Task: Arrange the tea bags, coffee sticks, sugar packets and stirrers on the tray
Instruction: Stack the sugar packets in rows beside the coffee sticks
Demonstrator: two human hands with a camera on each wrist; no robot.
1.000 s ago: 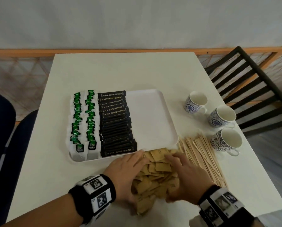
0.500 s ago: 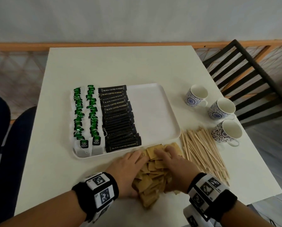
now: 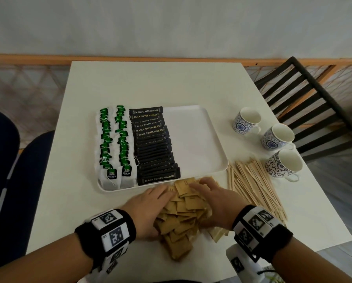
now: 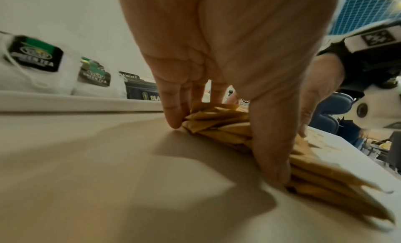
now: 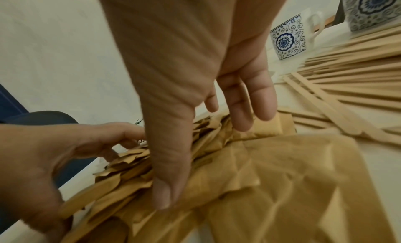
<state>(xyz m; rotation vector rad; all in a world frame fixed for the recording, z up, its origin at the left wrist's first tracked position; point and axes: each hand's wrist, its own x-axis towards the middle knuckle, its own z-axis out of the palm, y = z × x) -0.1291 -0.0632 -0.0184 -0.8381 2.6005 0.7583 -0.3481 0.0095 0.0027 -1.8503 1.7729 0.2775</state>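
Head view: both hands cup the packets (image 3: 181,213) heaped on the desk (image 3: 150,82) just before the tray (image 3: 193,139). Left hand (image 3: 148,209) and right hand (image 3: 216,201) press in from either side, fingers nearly straight. Tea bags (image 3: 113,144) and sticks (image 3: 152,144) fill the tray's left; stirrers (image 3: 254,184) and cups (image 3: 281,139) lie right.

Left wrist: fingers (image 4: 171,113) and thumb stand against the pile's edge; tray contents half hidden.

Right wrist: fingers (image 5: 249,95) rest atop the packets, blurred.

Both bare forearms wear black wristbands (image 3: 83,237) carrying white blocks (image 3: 111,227) printed with black square marker codes.
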